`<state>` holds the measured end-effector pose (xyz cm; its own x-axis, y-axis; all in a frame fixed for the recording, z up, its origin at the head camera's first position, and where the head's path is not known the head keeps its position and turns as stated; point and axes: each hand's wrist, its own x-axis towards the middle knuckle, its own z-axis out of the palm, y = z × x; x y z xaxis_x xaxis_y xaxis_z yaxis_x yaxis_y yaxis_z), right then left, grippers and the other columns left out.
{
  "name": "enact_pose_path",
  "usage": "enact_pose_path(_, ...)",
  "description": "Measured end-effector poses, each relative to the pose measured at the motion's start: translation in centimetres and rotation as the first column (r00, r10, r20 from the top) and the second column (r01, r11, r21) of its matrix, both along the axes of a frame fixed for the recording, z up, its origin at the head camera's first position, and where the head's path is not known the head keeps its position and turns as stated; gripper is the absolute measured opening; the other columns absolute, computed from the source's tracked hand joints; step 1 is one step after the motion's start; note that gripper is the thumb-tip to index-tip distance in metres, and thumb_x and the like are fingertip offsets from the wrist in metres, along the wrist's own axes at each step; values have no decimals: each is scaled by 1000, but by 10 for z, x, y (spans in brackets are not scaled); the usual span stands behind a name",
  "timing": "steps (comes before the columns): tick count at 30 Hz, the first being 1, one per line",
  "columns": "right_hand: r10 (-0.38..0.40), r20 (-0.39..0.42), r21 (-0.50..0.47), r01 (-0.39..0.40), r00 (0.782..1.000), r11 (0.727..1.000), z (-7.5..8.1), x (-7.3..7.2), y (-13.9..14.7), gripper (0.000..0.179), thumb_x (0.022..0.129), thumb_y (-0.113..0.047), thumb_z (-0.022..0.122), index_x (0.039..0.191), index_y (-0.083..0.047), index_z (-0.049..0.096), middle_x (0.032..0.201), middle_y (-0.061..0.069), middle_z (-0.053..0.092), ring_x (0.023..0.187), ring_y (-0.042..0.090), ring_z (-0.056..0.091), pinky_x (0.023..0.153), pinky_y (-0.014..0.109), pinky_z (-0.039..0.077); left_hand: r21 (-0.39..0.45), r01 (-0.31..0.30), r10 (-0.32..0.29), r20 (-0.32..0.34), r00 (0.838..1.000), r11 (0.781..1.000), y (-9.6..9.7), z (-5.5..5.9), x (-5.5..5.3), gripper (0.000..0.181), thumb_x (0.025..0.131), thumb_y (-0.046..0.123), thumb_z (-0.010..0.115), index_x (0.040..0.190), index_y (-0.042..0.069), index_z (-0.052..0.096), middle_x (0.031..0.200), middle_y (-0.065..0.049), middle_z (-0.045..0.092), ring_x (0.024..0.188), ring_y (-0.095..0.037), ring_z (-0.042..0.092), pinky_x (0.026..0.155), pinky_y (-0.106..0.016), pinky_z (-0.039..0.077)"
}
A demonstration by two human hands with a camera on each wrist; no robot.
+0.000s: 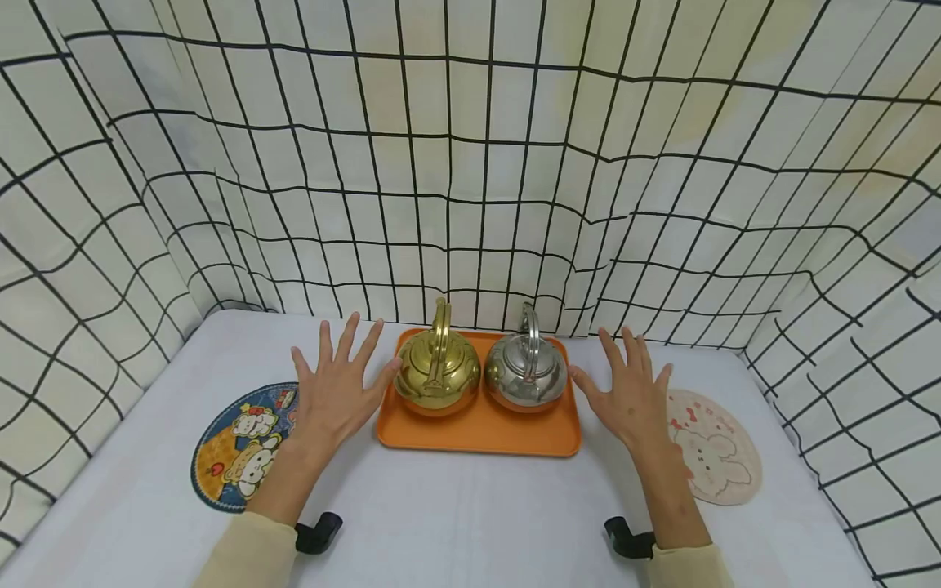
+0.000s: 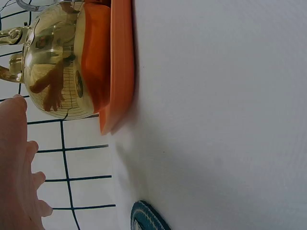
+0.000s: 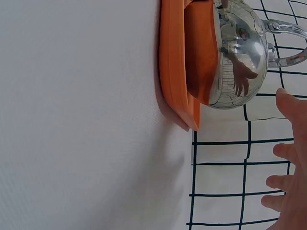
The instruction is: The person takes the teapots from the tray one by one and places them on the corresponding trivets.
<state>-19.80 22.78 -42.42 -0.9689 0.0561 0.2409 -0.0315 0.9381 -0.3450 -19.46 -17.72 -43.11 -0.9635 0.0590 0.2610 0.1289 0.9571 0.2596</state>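
Observation:
An orange tray holds two shiny teapots side by side. The gold teapot is on the left, and the silver teapot is on the right; both have upright arched handles. My left hand is spread wide beside the gold teapot, its thumb tip overlapping the pot's left side in the head view. On the other side, my right hand is spread too, thumb pointing at the silver teapot's right side. Neither hand holds anything. Each pot mirrors a hand in the wrist views.
A blue and orange round mat with cartoon bears lies partly under the left forearm. By the right forearm is a pale pink round mat with a rabbit drawing. Black grid netting over white walls encloses the white table.

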Motion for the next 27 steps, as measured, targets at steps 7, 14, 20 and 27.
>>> enact_pose_path(7,24,-59,-39,-27,998,999,2,2,-3,70,99,-53,64,158,-20,44,168,18,33,156,43,28,124,74,13,34,8,-8,-4,1000,999,2,1,2,72,106,63,38,167,28,25,175,-12,18,161,-48,11,118,-83,10)
enact_pose_path(14,59,-177,-89,-76,983,993,7,2,-7,55,99,-43,69,145,-14,60,155,16,52,144,41,46,119,64,36,101,33,-30,-36,999,994,3,-1,5,65,109,58,35,165,24,33,168,-15,35,155,-42,32,116,-71,33)
enact_pose_path(20,78,-214,-171,-116,974,978,9,3,-10,45,100,-38,70,136,-13,65,144,12,59,135,37,54,110,58,47,194,34,-35,2,999,980,4,1,9,65,110,58,34,162,20,38,158,-20,47,144,-44,45,107,-68,44)
enact_pose_path(27,94,-137,-284,-130,986,950,11,4,-13,38,103,-32,66,136,-13,65,141,12,60,134,35,54,112,58,47,272,-7,-23,109,994,962,4,0,15,65,110,55,36,161,14,39,153,-21,52,139,-43,52,104,-65,49)
